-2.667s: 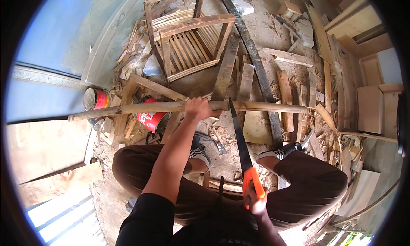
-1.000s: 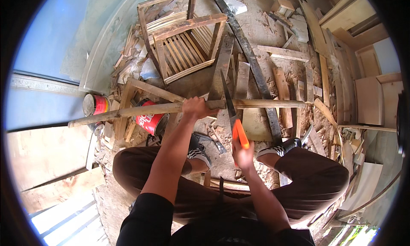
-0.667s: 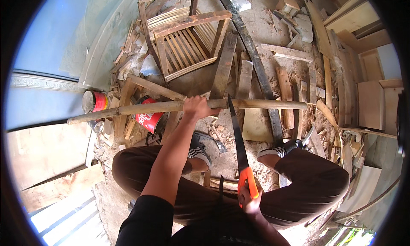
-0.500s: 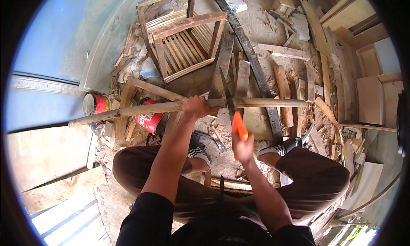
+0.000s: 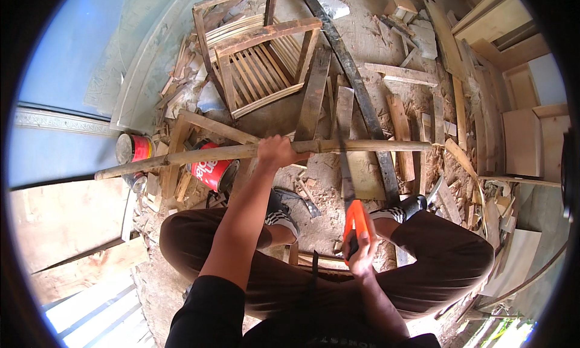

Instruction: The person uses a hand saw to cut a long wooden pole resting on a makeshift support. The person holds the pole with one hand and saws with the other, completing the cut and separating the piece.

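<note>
Left hand (image 5: 277, 151) wrapped its fingers around a long round tan bamboo pole (image 5: 241, 151) lying horizontal above the rubble; right hand (image 5: 361, 251) fisted the orange-handled handsaw (image 5: 350, 197), its blade crossing the pole.

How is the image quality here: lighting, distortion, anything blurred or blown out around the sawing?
Head view: hard sunlight, crisp shadows on the debris-strewn ground; strong fisheye bending, so the bamboo pole held by the left hand curves, with a black vignette at the rim. The lower-left boards are overexposed. The right hand and orange-handled saw look slightly soft.
</note>
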Action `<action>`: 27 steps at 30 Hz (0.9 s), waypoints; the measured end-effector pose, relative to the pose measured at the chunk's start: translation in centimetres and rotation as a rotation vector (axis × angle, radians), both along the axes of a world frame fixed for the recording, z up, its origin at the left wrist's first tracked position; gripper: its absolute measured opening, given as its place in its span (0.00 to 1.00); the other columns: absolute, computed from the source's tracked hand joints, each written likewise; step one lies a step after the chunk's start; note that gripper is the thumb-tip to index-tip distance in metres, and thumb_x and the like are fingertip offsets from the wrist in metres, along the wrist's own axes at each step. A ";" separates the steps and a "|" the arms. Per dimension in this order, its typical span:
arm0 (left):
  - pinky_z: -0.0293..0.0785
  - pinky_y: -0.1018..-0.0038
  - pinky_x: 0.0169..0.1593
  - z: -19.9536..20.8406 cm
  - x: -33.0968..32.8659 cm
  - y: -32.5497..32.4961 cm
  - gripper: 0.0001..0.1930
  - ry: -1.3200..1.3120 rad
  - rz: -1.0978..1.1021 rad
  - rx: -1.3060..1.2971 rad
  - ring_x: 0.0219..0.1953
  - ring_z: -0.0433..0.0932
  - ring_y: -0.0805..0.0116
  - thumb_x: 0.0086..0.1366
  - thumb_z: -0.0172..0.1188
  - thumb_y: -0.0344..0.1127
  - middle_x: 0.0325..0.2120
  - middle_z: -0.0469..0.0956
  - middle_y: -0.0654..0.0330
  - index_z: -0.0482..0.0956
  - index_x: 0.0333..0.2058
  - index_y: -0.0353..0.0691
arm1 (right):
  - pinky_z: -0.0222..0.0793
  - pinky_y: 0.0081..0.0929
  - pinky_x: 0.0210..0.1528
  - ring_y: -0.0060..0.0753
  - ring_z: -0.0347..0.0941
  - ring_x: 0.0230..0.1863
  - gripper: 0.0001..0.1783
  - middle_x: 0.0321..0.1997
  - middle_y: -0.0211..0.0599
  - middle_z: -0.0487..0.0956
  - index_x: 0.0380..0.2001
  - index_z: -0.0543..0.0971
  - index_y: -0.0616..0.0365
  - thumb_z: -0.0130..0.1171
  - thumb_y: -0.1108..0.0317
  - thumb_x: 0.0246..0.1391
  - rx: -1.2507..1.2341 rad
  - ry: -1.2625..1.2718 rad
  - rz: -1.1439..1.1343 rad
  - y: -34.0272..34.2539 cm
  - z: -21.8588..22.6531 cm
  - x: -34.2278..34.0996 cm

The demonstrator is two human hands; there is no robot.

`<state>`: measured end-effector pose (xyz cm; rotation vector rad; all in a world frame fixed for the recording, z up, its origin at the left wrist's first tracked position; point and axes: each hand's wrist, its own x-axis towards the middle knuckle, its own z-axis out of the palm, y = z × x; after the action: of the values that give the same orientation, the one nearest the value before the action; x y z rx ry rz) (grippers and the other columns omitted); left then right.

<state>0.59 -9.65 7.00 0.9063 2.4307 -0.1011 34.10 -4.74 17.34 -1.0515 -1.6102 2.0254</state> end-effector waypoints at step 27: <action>0.76 0.59 0.60 0.3 -1.2 0.8 0.56 -0.074 0.042 -0.023 0.53 0.85 0.54 0.44 0.57 0.91 0.45 0.88 0.50 0.88 0.50 0.41 | 0.48 0.18 0.19 0.09 0.53 0.19 0.45 0.24 0.17 0.66 0.73 0.64 0.68 0.47 0.36 0.73 -0.132 0.049 -0.024 -1.5 -3.3 -4.1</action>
<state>-0.56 -8.85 7.28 0.8337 2.3738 -0.0792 30.00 -6.23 13.99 -1.0519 -1.4505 2.1490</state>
